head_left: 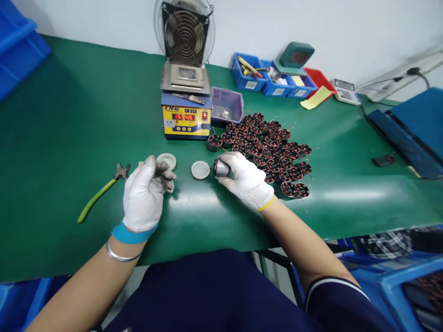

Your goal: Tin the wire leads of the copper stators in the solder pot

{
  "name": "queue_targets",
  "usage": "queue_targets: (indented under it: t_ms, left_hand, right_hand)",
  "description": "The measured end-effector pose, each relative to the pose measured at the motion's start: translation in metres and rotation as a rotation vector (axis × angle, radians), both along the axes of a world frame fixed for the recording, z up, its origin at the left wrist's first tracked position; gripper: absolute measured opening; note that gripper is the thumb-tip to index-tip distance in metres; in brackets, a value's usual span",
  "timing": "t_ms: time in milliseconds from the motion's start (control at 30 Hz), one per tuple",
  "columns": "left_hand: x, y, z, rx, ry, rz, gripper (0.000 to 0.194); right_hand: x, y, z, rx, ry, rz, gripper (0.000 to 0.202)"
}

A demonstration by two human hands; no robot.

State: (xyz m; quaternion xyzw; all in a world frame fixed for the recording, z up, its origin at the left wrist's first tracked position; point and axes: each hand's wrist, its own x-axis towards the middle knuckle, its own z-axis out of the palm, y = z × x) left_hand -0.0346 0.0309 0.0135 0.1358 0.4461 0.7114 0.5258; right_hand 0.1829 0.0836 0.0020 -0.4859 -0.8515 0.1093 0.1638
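Observation:
My right hand, in a white glove with a yellow edge, grips a silver and black cylindrical part lying on its side. The part's left end is close to a small round white dish. My left hand, gloved with dirty fingertips and a blue band at the wrist, is raised beside a second white dish. Its fingers are curled together; anything between them is too small to make out. To the right stand several upright cylinders with copper windings.
Green-handled cutters lie left of my left hand. Behind the dishes is a yellow and blue heating unit with a fan. A purple tray, small blue bins and a red bin stand farther back.

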Motion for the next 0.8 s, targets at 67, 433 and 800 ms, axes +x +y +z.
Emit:
queue_targets:
  t_ms: [67, 433, 800]
  left_hand:
    - [-0.001, 0.000, 0.001, 0.006, -0.002, 0.000, 0.016]
    - [-0.001, -0.008, 0.006, 0.040, 0.000, 0.003, 0.015]
    - [-0.003, -0.011, 0.008, 0.061, -0.004, -0.026, 0.019]
  right_hand:
    - [-0.005, 0.003, 0.007, -0.039, -0.109, -0.009, 0.053]
    - [-0.011, 0.005, 0.021, 0.038, -0.157, 0.018, 0.057]
    - [-0.048, 0.016, 0.033, 0.194, -0.623, 0.311, 0.027]
